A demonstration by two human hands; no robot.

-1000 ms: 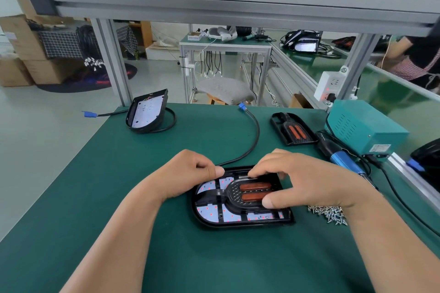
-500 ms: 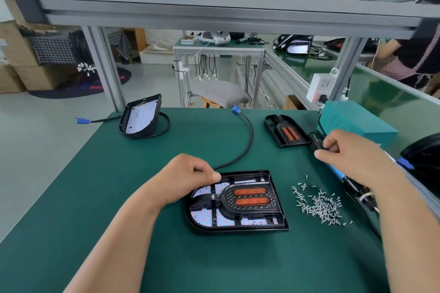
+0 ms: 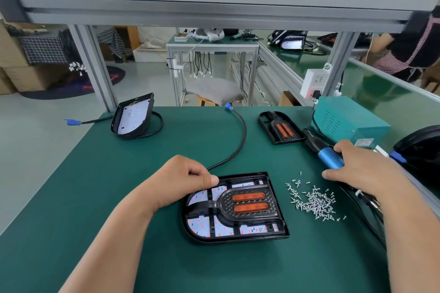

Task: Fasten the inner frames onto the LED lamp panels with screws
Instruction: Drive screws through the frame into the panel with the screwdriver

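Right hand point(image 3: 362, 173) now wraps the blue cylindrical screwdriver point(image 3: 329, 156); left hand point(image 3: 181, 181) pinches the glossy panel point(image 3: 238, 240).

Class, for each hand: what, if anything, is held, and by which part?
The right hand grips the electric screwdriver by its blue barrel. The left hand pinches the lamp panel at its far left rim.

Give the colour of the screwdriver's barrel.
The screwdriver barrel is metallic blue, clearest in the head view.
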